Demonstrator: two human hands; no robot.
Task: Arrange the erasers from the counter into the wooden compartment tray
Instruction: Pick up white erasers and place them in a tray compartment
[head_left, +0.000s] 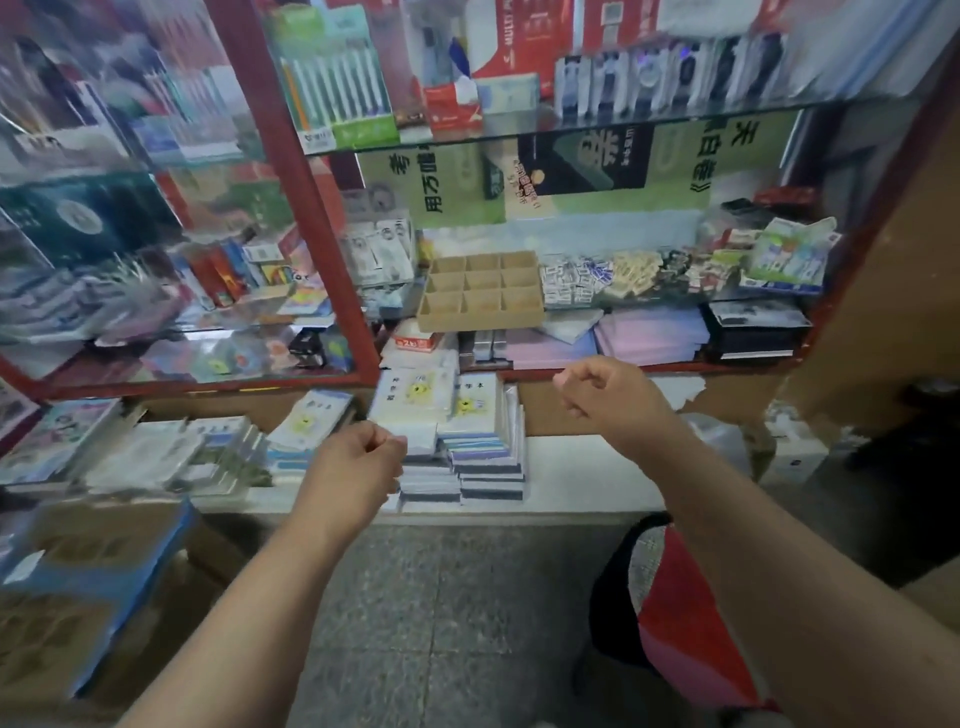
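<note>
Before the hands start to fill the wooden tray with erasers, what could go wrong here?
1. The wooden tray sits on stacked paper packs, so pushing erasers in might shift or tip it.
2. The erasers lie in loose mixed piles right of the tray; a reaching hand may knock some off the shelf.
3. Both hands, left hand and right hand, are curled and hold nothing, and must reach over the notebook stacks, which a forearm could topple.

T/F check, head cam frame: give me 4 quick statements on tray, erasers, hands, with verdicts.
1. The wooden compartment tray has its visible compartments empty. True.
2. The eraser pile lies left of the tray. False: it lies to its right.
3. The left hand holds an eraser. False: its fingers are curled on nothing.
4. The right hand is short of the tray, fingers curled, holding nothing. True.
</note>
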